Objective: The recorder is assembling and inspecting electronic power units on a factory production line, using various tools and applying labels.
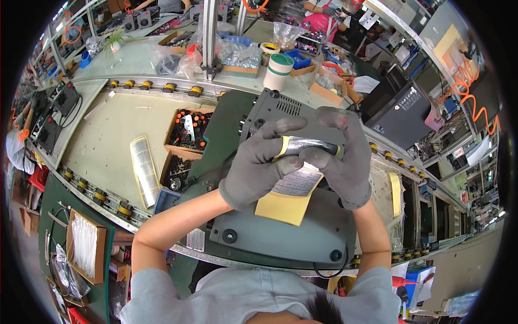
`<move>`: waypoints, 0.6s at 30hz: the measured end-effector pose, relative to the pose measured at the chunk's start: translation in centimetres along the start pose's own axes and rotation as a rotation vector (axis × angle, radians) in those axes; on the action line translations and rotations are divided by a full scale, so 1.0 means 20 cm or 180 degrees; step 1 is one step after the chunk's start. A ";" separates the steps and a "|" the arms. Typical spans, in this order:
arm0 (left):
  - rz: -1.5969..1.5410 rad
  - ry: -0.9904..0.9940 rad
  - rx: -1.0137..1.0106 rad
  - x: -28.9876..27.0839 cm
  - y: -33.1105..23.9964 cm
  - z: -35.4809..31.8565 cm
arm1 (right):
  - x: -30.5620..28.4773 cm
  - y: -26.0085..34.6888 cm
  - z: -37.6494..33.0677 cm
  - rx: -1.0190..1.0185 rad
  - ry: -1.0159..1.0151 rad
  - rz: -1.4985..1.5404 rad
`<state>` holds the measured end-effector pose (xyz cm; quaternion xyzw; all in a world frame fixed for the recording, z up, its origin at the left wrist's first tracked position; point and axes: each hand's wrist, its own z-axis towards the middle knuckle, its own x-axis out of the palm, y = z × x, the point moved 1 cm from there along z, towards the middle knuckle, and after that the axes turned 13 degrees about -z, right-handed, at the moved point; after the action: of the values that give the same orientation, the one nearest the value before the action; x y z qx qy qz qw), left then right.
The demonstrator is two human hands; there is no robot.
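Above a grey casing (280,237), the gloved left hand (256,159) pinches a curled, glossy silver label (305,142); the right hand (349,159) touches its other end, grip unclear. Likely light, slick, easily creased; best held by the edges.

The label (311,144) looks glossy, the casing (286,244) smooth and matt, the box (100,259) cardboard.

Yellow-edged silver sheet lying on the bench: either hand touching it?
No: the sheet lies on the bench to the left, while the left hand and right hand are both at another silver strip.
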<state>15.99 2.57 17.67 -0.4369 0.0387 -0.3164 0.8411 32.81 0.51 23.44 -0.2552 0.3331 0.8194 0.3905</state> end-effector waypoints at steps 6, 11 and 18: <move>-0.0007 -0.0117 0.0124 -0.05 0.06 0.00 | 0.06 0.01 -0.01 0.0400 0.0294 0.0666; -0.0296 -0.0149 0.0001 -0.05 0.08 0.01 | 0.07 0.01 -0.03 0.0166 0.0014 0.0899; -0.0047 -0.0106 -0.0189 -0.05 0.05 0.02 | 0.08 -0.01 0.01 -0.0218 -0.0120 0.0342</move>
<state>15.78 3.88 16.95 -0.4671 0.0308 -0.3140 0.8260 32.10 1.60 22.40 -0.2346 0.3107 0.8548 0.3432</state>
